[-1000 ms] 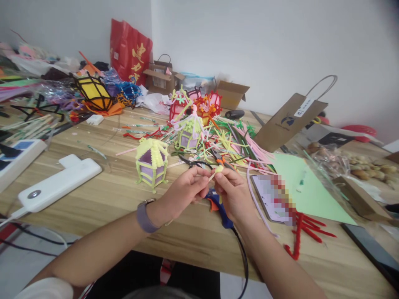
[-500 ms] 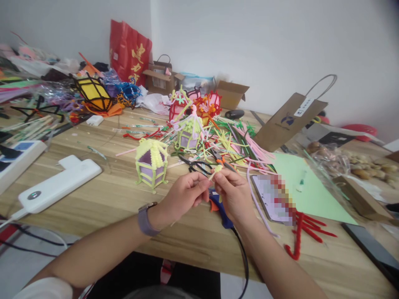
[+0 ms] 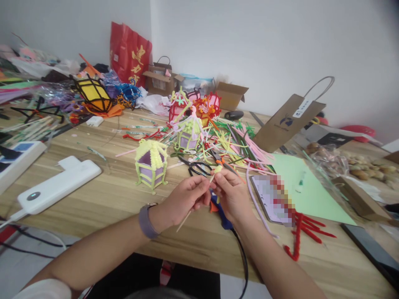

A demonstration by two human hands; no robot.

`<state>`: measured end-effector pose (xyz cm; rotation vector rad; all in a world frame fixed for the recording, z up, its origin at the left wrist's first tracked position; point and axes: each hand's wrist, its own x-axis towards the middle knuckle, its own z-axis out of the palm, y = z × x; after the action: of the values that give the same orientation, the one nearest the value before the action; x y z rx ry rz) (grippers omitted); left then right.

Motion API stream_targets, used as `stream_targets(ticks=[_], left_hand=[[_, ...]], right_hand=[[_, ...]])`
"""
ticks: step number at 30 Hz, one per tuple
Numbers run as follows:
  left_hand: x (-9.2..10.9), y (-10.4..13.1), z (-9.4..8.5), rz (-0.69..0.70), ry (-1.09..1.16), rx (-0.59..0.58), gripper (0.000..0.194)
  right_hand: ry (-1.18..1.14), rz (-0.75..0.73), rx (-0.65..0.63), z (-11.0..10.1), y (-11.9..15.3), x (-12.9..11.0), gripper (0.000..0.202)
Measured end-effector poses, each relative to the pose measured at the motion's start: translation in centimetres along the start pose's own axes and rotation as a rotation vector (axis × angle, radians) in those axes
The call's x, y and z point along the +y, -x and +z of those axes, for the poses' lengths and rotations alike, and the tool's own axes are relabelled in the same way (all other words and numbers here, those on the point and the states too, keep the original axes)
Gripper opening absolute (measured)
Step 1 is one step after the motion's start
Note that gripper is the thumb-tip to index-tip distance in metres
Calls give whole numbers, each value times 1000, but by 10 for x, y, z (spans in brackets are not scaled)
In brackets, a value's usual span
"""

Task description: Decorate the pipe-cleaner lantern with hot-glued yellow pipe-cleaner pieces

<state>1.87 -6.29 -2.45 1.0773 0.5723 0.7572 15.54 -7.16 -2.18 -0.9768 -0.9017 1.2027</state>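
My left hand (image 3: pixel 187 197) is closed on a thin wooden stick (image 3: pixel 183 221), whose lower end sticks out below the palm. Touching it on the right, my right hand (image 3: pixel 232 191) pinches a small yellow fuzzy piece (image 3: pixel 217 169) at the top of the stick. Behind the hands lie black scissors (image 3: pixel 199 168) and orange-handled pliers (image 3: pixel 218 158). A blue tool (image 3: pixel 225 218) with a black cord is partly hidden under my right hand. To the left stands a small yellow and purple lantern (image 3: pixel 151 166).
Loose pipe cleaners (image 3: pixel 230 143) and more lanterns (image 3: pixel 188 135) spread behind the hands. On the right are a phone (image 3: pixel 264 199), red pipe cleaners (image 3: pixel 298 236) and green paper (image 3: pixel 311 187). A white power bank (image 3: pixel 59 187) lies left.
The stick has tilted, and its lower end now shows further out below my left hand. A bit of yellow shows beneath my right fingers. Both hands have stayed nearly in place.
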Motion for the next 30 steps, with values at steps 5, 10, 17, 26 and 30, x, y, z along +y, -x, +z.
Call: stream_targets(ticks=[5, 10, 17, 26, 30], left_hand=[[-6, -1, 1, 51, -22, 75, 33], [-6, -1, 0, 62, 3, 77, 31], [-6, -1, 1, 53, 4, 89, 32], [-2, 1, 1, -14, 82, -44, 37], [-1, 0, 0, -81, 140, -141, 39]], right_hand=[[3, -34, 37, 1, -2, 0, 25], [43, -48, 54, 2, -3, -2, 26], [113, -83, 62, 1, -1, 0, 26], [5, -26, -4, -2, 0, -3, 29], [-19, -17, -46, -2, 1, -5, 30]])
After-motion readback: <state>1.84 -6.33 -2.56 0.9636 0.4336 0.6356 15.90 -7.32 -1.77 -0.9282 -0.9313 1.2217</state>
